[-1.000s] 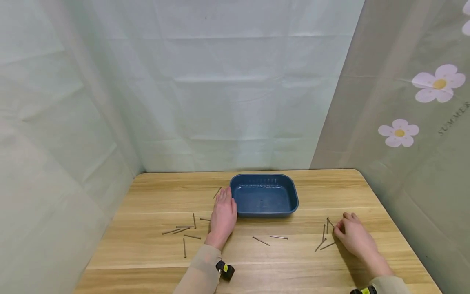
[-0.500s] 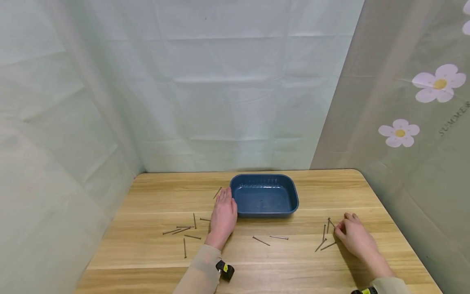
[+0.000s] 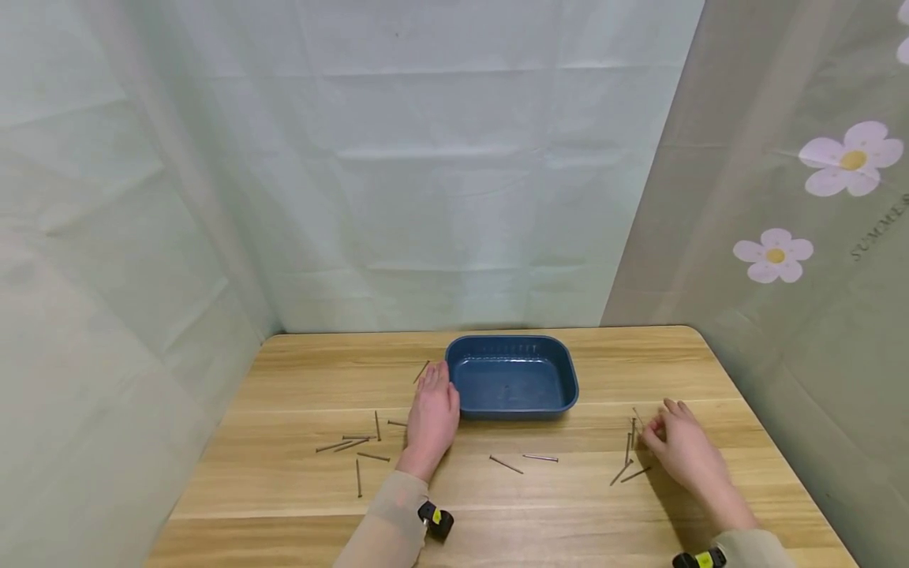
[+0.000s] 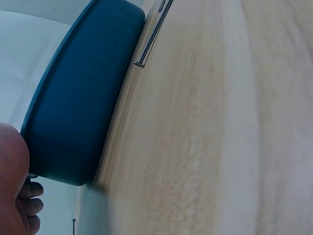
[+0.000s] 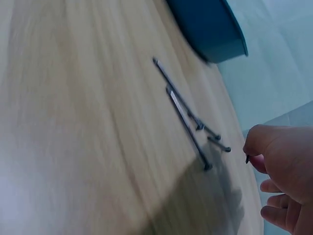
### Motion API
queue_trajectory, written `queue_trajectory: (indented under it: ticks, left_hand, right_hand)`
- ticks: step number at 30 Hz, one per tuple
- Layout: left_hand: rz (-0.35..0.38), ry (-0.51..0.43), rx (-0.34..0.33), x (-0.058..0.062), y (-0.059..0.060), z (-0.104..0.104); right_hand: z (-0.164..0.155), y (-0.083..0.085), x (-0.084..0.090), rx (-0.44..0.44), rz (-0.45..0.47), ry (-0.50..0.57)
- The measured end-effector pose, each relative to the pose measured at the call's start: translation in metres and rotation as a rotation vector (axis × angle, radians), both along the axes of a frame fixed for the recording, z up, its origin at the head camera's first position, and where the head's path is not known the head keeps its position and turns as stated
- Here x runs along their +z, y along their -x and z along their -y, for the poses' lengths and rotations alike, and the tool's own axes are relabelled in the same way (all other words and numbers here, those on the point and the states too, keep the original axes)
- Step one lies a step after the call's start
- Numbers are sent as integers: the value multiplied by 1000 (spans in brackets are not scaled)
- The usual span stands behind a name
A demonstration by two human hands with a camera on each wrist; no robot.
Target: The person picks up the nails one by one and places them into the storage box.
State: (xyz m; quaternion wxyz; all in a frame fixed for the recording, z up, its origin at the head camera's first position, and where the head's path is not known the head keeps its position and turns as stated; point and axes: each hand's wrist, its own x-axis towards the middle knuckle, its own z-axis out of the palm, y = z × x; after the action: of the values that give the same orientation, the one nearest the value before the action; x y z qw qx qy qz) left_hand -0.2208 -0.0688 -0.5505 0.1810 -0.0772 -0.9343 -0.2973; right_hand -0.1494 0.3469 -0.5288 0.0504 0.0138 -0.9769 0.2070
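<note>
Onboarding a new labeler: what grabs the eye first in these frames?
The dark blue plastic tray at the middle back of the wooden table, with the left hand lying flat against its left side. Next, the long nails: one scatter left of that hand, two near the middle, and a cluster on the right, where the right hand seems to pinch a nail between thumb and finger.

A wooden table (image 3: 298, 371) stands against pale green curtains (image 3: 426, 173). The curtain on the right (image 3: 795, 276) carries pink flowers (image 3: 774, 256) (and some lettering, too small to read whole). Loose nails (image 3: 355, 446) lie at the left.
</note>
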Motion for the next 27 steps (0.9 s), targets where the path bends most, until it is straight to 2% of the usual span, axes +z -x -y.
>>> queue_trajectory:
  ticks: [11,27]
  left_hand:
    - [-8,12,11,2,0,-2]
    - [-16,42,18,2,-1,-2]
  right_hand:
    - [33,6,15,23,-29,72]
    - [64,15,26,71,-89,93]
